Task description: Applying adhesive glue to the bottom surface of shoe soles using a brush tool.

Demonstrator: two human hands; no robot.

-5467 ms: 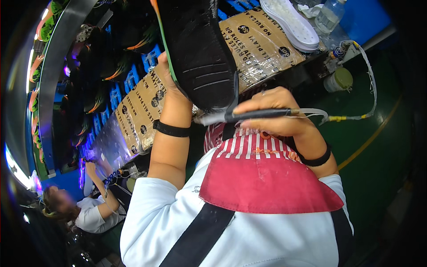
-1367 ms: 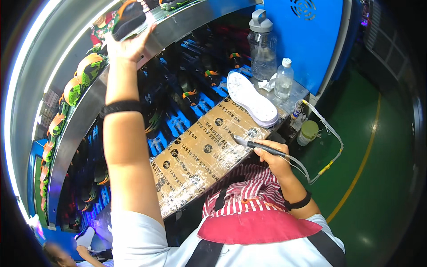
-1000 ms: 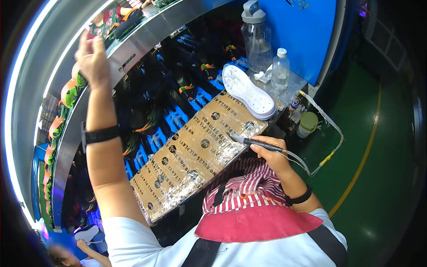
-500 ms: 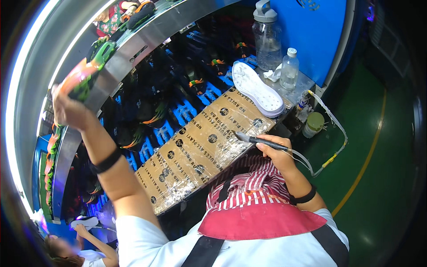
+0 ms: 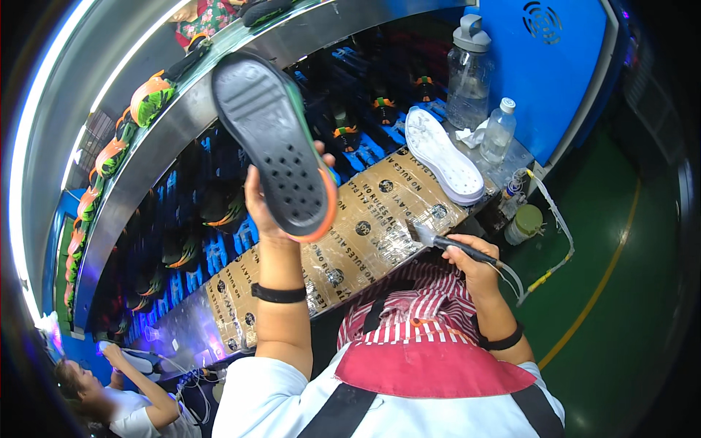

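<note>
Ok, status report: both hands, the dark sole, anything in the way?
Left hand gripping dark shoe sole, holed face toward camera. Right hand holding brush, apart from the sole. Nothing seen between brush and sole.

The shoe sole (image 5: 274, 139) hides part of the left hand (image 5: 264, 216), and the upper edge cuts the person in flowered shirt (image 5: 213, 17)

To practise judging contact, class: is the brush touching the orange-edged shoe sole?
No, the brush in the right hand shows against the cardboard, apart from the shoe sole in the left hand.
</note>
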